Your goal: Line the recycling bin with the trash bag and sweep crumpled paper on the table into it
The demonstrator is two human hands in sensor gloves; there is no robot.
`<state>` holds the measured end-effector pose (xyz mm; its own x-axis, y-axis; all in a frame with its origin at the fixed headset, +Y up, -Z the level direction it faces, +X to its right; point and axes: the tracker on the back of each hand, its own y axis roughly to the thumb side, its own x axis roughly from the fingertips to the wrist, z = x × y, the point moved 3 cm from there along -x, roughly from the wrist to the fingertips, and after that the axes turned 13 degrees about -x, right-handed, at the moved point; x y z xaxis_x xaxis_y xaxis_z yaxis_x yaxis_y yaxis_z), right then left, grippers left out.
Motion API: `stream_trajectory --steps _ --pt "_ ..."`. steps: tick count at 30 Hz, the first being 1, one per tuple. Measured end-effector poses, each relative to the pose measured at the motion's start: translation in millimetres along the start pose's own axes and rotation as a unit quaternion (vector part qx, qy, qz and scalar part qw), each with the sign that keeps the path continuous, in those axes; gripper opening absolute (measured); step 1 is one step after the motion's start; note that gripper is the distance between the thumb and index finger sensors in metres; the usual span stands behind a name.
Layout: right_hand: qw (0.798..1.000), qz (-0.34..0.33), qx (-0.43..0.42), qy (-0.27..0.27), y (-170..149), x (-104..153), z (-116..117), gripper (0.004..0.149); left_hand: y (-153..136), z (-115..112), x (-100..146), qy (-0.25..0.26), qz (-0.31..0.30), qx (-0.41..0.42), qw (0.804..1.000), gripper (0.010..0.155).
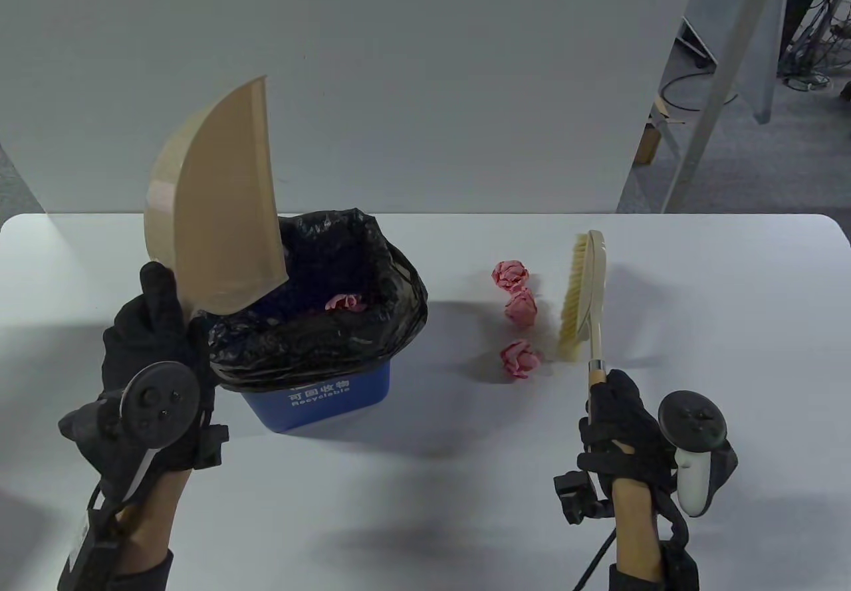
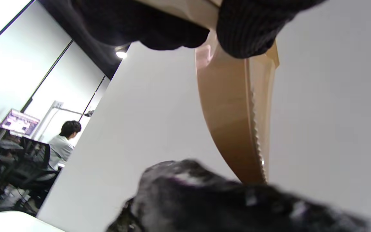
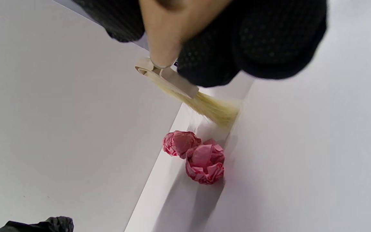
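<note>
My left hand (image 1: 156, 345) grips a tan dustpan (image 1: 213, 212), tipped up over the blue recycling bin (image 1: 319, 398), which is lined with a black trash bag (image 1: 346, 332). One pink paper ball (image 1: 342, 302) lies inside the bag. My right hand (image 1: 618, 418) holds a wooden-handled brush (image 1: 585, 298), its bristles just right of three pink crumpled paper balls (image 1: 518, 315) on the white table. In the left wrist view the dustpan (image 2: 237, 112) rises from my gloved fingers (image 2: 246, 25). The right wrist view shows the brush (image 3: 188, 93) above two paper balls (image 3: 204, 162).
The white table (image 1: 425, 484) runs to a rounded far edge against a white wall panel. Grey frame legs (image 1: 718, 79) and cables stand beyond the back right. In the left wrist view a person (image 2: 61, 145) sits at a desk far off.
</note>
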<state>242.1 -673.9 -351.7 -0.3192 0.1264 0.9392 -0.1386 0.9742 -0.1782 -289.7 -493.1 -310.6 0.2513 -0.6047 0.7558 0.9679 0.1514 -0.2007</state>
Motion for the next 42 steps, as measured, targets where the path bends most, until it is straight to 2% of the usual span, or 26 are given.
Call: stream_trajectory --steps 3,8,11,14,17,21,24,29,31,32,36,42 --pt "1.0 -0.001 0.001 0.0 0 0 0 0.059 5 3 5 -0.018 0.009 0.095 0.995 0.077" --pt "1.0 -0.002 0.001 -0.001 0 0 1 0.059 32 -2 12 -0.083 -0.016 0.254 0.963 0.077" --pt "1.0 -0.003 -0.001 -0.002 0 0 1 0.06 60 -12 19 -0.151 -0.047 0.345 0.925 0.078" --pt "1.0 -0.006 0.0 -0.005 0 0 0 0.059 95 -30 29 -0.23 -0.07 0.423 0.874 0.078" --pt "1.0 -0.008 -0.002 -0.01 1 0 -1 0.059 131 -52 41 -0.284 -0.087 0.454 0.84 0.078" --pt "1.0 -0.008 -0.01 -0.014 1 0 -4 0.059 167 -81 58 -0.329 -0.104 0.44 0.829 0.078" --pt "1.0 -0.009 -0.016 -0.017 1 0 -6 0.059 183 -108 66 -0.36 -0.096 0.427 0.824 0.078" --pt "0.999 -0.007 -0.023 -0.022 0 0 -9 0.059 186 -151 81 -0.389 -0.083 0.384 0.834 0.079" --pt "0.999 -0.009 -0.016 -0.027 1 0 -10 0.059 182 -166 87 -0.406 -0.07 0.377 0.83 0.078" --pt "0.999 -0.011 -0.011 -0.028 1 0 -10 0.059 180 -170 90 -0.415 -0.068 0.371 0.828 0.078" --pt "1.0 -0.015 -0.001 -0.028 1 1 -8 0.059 170 -177 98 -0.429 -0.07 0.321 0.842 0.078" --pt "0.999 -0.021 0.021 -0.023 1 0 -1 0.059 167 -187 109 -0.457 -0.076 0.201 0.863 0.079"
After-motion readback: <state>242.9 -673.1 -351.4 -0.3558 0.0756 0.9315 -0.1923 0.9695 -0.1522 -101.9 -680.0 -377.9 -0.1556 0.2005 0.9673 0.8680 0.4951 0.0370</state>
